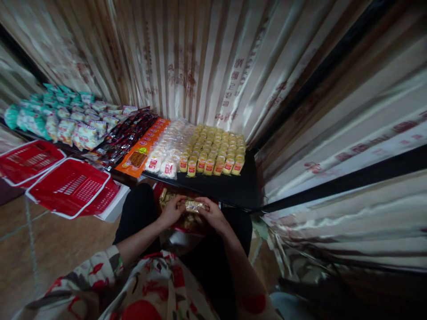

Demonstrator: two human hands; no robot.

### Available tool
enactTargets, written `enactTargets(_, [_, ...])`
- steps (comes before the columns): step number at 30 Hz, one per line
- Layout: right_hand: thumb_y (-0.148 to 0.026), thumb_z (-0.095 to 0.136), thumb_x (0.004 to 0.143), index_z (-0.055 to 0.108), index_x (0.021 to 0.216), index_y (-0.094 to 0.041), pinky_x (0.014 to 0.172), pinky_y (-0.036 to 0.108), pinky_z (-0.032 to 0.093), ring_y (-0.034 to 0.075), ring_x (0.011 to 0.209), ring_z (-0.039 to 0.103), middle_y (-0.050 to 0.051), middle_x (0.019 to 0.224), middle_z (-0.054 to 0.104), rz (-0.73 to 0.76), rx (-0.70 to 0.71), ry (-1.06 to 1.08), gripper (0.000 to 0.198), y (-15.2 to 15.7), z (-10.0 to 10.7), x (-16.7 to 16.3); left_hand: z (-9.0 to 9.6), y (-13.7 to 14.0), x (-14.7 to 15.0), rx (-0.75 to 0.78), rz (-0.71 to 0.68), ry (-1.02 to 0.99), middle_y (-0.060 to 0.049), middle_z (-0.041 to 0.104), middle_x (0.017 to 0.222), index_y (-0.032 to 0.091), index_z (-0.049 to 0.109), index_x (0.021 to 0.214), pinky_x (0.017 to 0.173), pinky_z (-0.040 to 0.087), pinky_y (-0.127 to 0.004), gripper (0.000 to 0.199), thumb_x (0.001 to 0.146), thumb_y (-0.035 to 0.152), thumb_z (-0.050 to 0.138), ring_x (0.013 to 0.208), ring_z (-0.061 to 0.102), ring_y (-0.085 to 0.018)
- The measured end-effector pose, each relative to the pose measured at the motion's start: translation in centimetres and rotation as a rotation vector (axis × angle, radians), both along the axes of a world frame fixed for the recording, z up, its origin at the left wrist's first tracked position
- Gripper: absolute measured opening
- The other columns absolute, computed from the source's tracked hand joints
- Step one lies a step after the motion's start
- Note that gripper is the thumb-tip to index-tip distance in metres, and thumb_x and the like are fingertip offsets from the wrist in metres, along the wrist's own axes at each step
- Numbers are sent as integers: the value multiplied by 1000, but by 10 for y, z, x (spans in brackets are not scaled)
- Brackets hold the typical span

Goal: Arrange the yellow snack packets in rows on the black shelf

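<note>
Head view: just below the centre of the frame, a small packet [194, 206] lies crosswise between the person's two hands, above a red container [187, 230]. Its wrapper is shiny, pale gold and crinkled, with glints of light along it; it looks short and oblong, and any print is too blurred to read. The left hand [171, 212] grasps its left end and the right hand [214, 215] its right end, fingers bent around it. More gold-wrapped packets [167, 194] fill the container under the hands. Directly above in the frame, a black bench [248, 180] carries rows of yellow packets [213, 149] with orange-red labels; left of them sit clear-wrapped white packets [171, 144] and a flat orange bag [137, 156]. Red baskets [71, 186] stand at the left of the frame.
</note>
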State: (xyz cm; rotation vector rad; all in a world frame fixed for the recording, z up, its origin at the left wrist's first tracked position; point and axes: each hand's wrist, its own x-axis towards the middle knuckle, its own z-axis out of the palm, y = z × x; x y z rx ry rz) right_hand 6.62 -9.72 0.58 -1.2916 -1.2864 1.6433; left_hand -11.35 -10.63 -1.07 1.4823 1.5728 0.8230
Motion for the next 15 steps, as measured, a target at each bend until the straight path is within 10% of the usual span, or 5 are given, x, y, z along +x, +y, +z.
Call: enactTargets(15, [-34, 69, 68, 62, 102, -22, 83, 32, 46, 19, 93, 61, 5, 107, 64, -130, -9, 262, 36, 0, 23, 44, 36, -6, 37, 298, -258, -17, -9, 51, 118, 19, 47, 120, 97, 39, -40, 50, 71, 6, 49, 111, 48, -20])
